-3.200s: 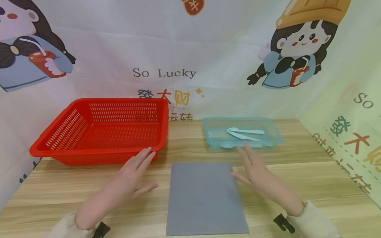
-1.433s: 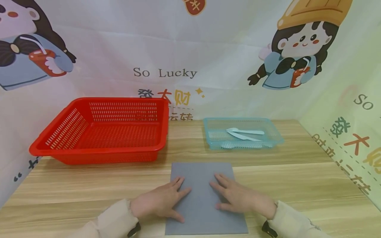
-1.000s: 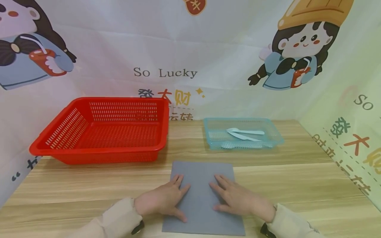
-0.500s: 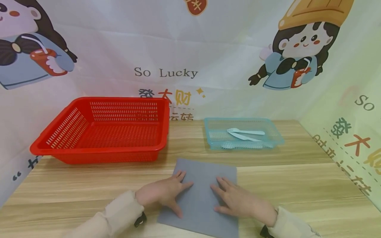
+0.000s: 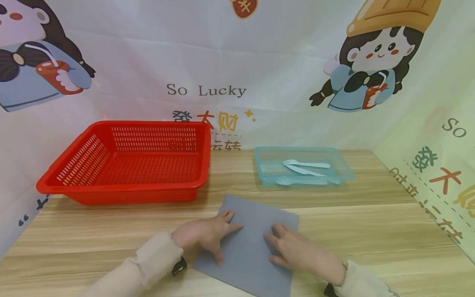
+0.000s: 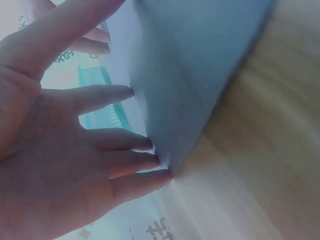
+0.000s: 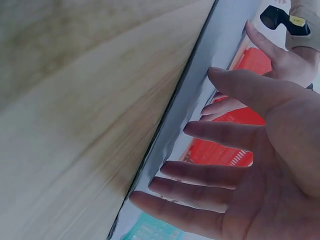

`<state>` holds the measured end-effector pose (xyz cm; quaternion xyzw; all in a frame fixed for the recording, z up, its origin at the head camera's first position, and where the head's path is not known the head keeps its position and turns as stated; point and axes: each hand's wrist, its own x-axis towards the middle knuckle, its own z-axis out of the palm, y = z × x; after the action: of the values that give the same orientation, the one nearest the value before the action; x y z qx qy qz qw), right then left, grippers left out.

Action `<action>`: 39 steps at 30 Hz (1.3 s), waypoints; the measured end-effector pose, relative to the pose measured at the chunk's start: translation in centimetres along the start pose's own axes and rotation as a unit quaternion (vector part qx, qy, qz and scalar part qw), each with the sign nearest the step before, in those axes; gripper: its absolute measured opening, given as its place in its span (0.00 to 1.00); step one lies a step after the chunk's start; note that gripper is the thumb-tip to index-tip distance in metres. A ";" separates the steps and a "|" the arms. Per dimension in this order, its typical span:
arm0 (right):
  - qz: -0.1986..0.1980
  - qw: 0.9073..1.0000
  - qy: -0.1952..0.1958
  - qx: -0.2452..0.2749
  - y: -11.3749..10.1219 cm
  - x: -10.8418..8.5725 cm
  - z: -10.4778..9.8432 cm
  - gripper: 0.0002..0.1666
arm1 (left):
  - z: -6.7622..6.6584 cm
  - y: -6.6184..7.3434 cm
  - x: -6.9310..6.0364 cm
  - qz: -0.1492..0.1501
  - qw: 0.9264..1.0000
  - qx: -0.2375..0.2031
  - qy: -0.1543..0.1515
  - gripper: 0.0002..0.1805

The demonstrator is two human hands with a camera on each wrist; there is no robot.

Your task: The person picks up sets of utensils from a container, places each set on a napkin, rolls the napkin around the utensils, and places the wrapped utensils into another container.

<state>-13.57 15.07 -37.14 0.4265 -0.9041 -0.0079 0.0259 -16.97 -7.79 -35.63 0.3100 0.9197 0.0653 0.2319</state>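
Observation:
A flat grey rectangular sheet [image 5: 250,243] lies on the wooden table, turned at an angle. My left hand [image 5: 208,235] rests on its left side with fingers spread. On the sheet's right side, my right hand [image 5: 297,249] touches it with its fingertips. In the left wrist view, the fingertips of the left hand [image 6: 70,145] meet the surface of the grey sheet [image 6: 185,65]. The right wrist view has the right hand [image 7: 240,155] with extended fingers touching the grey sheet [image 7: 200,70] near its edge. Neither hand grips anything.
A red perforated basket [image 5: 126,188] stands at the back left. At the back right is a translucent blue basket [image 5: 267,181] holding a pale plastic fork [image 5: 311,164] and a pale knife [image 5: 304,170]. A printed cloth [image 5: 282,82] hangs behind the table [image 5: 371,231].
Both hands came down from above the table onto the sheet. Since then the sheet has turned clockwise under them, its near edge swinging left. The baskets have stayed put.

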 end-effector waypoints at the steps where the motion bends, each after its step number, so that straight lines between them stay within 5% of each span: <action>1: -0.001 1.000 0.003 -0.003 0.0 0.0 0.0 0.28 | -0.1 0.0 0.0 -0.003 1.000 0.000 -0.004 0.52; 16: 0.007 1.000 0.014 -0.015 0.0 0.3 -0.2 0.24 | -0.7 -0.6 0.7 0.000 0.999 0.010 -0.041 0.55; 21: 0.010 1.000 0.005 0.026 0.6 0.4 -0.3 0.23 | -0.4 -0.8 -0.1 0.011 1.000 -0.014 0.006 0.50; 28: -0.011 0.999 0.038 0.026 1.4 0.8 -0.3 0.31 | 0.6 1.0 -1.6 0.028 0.992 0.069 0.100 0.42; 34: -0.001 0.999 0.013 0.048 1.2 1.4 -0.1 0.37 | 1.8 2.8 -2.0 -0.006 0.997 0.052 0.065 0.44; 39: 0.031 0.996 -0.033 0.080 1.1 1.6 0.1 0.38 | 2.1 3.0 -2.0 -0.022 0.998 0.033 0.046 0.45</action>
<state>-15.39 14.52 -37.10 0.3985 -0.9149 0.0511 -0.0383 -12.96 -6.65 -35.92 0.2941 0.9375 0.0439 0.1805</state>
